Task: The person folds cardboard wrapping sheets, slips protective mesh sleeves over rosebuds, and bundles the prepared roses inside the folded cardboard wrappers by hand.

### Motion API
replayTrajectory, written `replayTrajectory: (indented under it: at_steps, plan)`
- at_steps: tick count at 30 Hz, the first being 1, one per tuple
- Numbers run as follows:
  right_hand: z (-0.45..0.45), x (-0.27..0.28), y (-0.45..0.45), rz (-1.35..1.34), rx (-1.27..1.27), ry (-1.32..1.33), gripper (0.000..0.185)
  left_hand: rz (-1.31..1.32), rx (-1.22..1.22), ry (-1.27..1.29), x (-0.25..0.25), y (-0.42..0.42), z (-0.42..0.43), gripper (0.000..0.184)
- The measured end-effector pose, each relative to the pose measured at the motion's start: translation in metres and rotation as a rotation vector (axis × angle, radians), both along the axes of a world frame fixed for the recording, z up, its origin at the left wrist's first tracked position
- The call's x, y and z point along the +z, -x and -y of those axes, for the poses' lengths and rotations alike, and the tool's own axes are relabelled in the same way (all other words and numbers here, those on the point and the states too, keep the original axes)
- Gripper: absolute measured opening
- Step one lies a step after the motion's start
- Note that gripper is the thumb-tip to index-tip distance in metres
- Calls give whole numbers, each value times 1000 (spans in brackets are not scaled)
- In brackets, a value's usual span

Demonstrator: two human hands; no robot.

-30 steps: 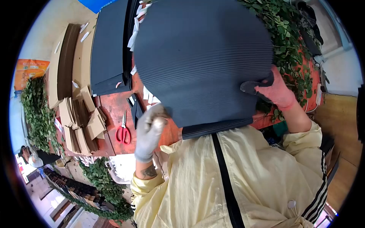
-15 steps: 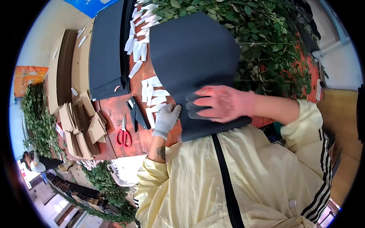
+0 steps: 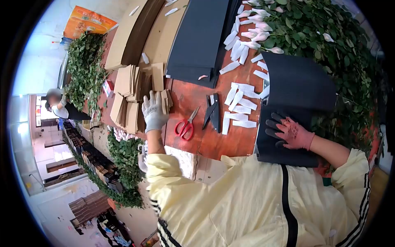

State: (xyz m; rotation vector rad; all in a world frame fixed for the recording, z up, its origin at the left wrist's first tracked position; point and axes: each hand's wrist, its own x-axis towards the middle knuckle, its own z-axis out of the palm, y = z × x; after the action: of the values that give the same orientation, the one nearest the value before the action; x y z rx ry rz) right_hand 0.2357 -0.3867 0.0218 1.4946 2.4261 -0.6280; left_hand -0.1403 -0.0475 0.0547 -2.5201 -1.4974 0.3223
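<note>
Gloved in grey, my left hand (image 3: 154, 113) reaches over the right edge of the small cardboard pieces (image 3: 131, 84), its fingers spread and nothing visibly held. My right hand (image 3: 294, 133), in a pink glove with dark fingertips, lies spread on a black ribbed sheet (image 3: 284, 149). The sheet's far part bends upward over the leaves. Between my hands, red-handled scissors (image 3: 187, 124) and a black stapler-like tool (image 3: 212, 113) rest on the red table (image 3: 205, 142). White mesh strips (image 3: 242, 105) lie left of the sheet.
Flowers in white mesh sleeves (image 3: 257, 31) and leafy stems (image 3: 321, 37) fill the back right. Large black sheets (image 3: 199, 37) and cardboard stacks (image 3: 138, 33) lie at the back. Another person (image 3: 59, 105) stands at the far left beside more greenery (image 3: 84, 66).
The view has turned left. My left hand has left the black sheet's edge and moved left to the cardboard pieces. The sheet has been lowered onto the table, my right hand now flat on it.
</note>
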Motion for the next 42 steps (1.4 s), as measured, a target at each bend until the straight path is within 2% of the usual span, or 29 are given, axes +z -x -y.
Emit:
replayTrajectory:
  at_steps: [2, 3, 5, 10, 13, 15, 16, 17, 19, 20, 21, 22, 23, 24, 25, 26, 27, 29, 31, 33, 34, 35, 37, 38, 39, 41, 42]
  plan:
    - [0, -2, -2, -8, -14, -2, 52, -96, -162, 66, -14, 20, -10, 85]
    - [2, -3, -1, -15, -18, -8, 53, -104, -169, 74, -23, 31, -15, 85]
    - [1, -2, 2, -22, -28, 17, 53, -17, -220, 111, -38, 41, -28, 86]
    - [3, -1, -1, 4, -34, 52, 54, -11, -210, 123, 3, 22, -22, 108]
    - [2, -1, -1, -1, -46, 51, 54, 4, -147, 66, 33, 13, -16, 102]
    - [-2, 1, 3, 13, -33, 77, 56, -29, -146, 46, 59, 3, -6, 105]
    - [-1, 3, 1, 38, -27, 111, 59, 183, -238, -44, 64, -4, -1, 100]
    - [4, -11, -3, 11, -27, -15, 63, 411, -334, -119, 65, -17, 8, 95]
    - [21, -36, -7, -3, -36, -145, 74, 1603, -115, 750, 90, -78, 85, 76]
    - [16, -31, -7, -79, -74, -98, 72, 1640, -125, 1003, 80, -97, 115, 66]
    - [7, -15, -2, -106, -108, -27, 73, 1661, -146, 1237, 74, -116, 140, 57]
    - [-1, 0, -3, -136, -132, 27, 74, 1642, -281, 1125, 58, -139, 170, 53]
    - [0, 0, -8, -122, -137, 24, 74, 1452, -387, 1168, 47, -150, 184, 50]
    - [3, -4, -10, -287, -225, -35, 76, 1477, -366, 1411, 55, -175, 196, 46]
    - [5, -4, -12, -453, -309, -96, 79, 1436, -325, 1496, 39, -181, 204, 45]
    - [5, -4, -14, -590, -364, -95, 86, 1454, -231, 1492, 30, -186, 213, 39]
    - [2, 0, -18, -590, -366, -97, 86, 1452, -233, 1493, 21, -190, 213, 39]
    - [-4, 7, -28, -700, -462, 189, 88, 1332, -138, 1457, 7, -193, 214, 33]
    - [-13, -3, -41, -733, -356, 187, 87, 1316, -137, 1450, 6, -199, 209, 31]
    - [-24, -5, -56, -1072, -413, 614, 82, 1004, -271, 1275, 12, -206, 205, 34]
    - [-26, -8, -57, -1130, -424, 612, 71, 1034, -259, 1336, 1, -207, 204, 41]
    - [-26, -8, -55, -1133, -417, 623, 71, 1035, -245, 1335, 0, -206, 205, 41]
    - [-28, 5, -44, -719, -748, 318, 58, 1049, -420, 1265, 18, -209, 206, 47]
    - [-28, 11, -37, -1155, -768, 519, 46, 1007, -520, 1366, 26, -205, 201, 51]
    - [-24, 7, -35, -1161, -776, 525, 46, 1001, -515, 1377, 22, -195, 195, 51]
    - [-17, 1, -34, -1082, -799, 384, 42, 906, -420, 1153, 3, -174, 187, 55]
    - [-16, 5, -35, -1135, -818, 394, 40, 934, -274, 1105, -22, -168, 188, 61]
